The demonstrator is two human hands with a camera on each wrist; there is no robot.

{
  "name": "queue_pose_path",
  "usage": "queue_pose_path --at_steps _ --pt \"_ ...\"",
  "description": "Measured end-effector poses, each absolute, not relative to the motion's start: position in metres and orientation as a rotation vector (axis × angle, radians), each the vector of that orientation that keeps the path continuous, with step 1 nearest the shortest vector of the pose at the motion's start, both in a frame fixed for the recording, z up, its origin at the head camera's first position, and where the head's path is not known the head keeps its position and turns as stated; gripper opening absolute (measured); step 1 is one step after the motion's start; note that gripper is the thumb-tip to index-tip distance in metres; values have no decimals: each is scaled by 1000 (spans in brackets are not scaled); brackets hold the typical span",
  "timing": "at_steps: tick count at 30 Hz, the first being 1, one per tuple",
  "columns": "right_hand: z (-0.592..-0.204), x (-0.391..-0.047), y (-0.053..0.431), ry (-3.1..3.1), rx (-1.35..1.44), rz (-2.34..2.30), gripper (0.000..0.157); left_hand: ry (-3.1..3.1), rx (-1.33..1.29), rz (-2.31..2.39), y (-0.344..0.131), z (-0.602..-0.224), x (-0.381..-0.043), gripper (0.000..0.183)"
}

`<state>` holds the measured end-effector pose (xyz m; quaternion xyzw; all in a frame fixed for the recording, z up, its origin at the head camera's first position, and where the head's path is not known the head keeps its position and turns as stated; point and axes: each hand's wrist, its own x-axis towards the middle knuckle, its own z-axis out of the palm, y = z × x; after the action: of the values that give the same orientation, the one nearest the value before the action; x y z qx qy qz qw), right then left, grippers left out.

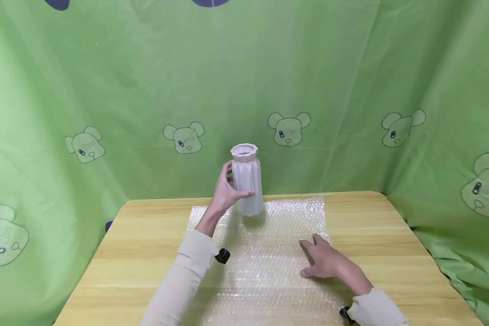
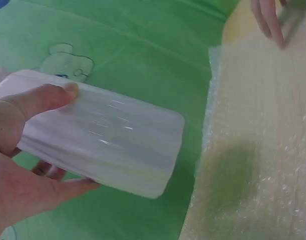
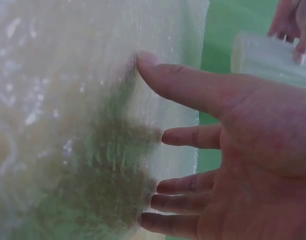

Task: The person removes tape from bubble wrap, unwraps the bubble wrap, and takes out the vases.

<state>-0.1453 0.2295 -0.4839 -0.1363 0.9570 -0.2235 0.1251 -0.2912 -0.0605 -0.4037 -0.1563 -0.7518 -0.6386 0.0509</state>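
Note:
A white ribbed vase with a scalloped rim is upright near the table's far edge. My left hand grips it round the side, thumb across the front. In the left wrist view the base of the vase hangs apart from the sheet of bubble wrap, which lies flat on the table. Over the right part of that sheet my right hand is spread and holds nothing. Its fingertips are at or just above the wrap in the right wrist view; contact is hard to tell.
Under the wrap is a light wooden table with rounded far corners. A green curtain printed with bear heads hangs behind it and on both sides. Dark wrist devices sit at both sleeves.

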Motion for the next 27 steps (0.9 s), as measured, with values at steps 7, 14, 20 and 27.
queue_pose_path --at_steps 7,14,20,27 --pt "-483 -126 228 2780 -376 -686 92 -2303 -426 -1879 -47 -417 -309 111" --pt "-481 -119 224 2815 -374 -693 92 -2344 -479 -1784 -43 -433 -329 110" --pt "-479 -117 226 2823 -380 -682 90 -2341 -495 -1816 -38 -448 -337 109" --pt "-477 -114 229 2793 -335 -716 89 -2355 -480 -1854 -31 -462 -343 109"
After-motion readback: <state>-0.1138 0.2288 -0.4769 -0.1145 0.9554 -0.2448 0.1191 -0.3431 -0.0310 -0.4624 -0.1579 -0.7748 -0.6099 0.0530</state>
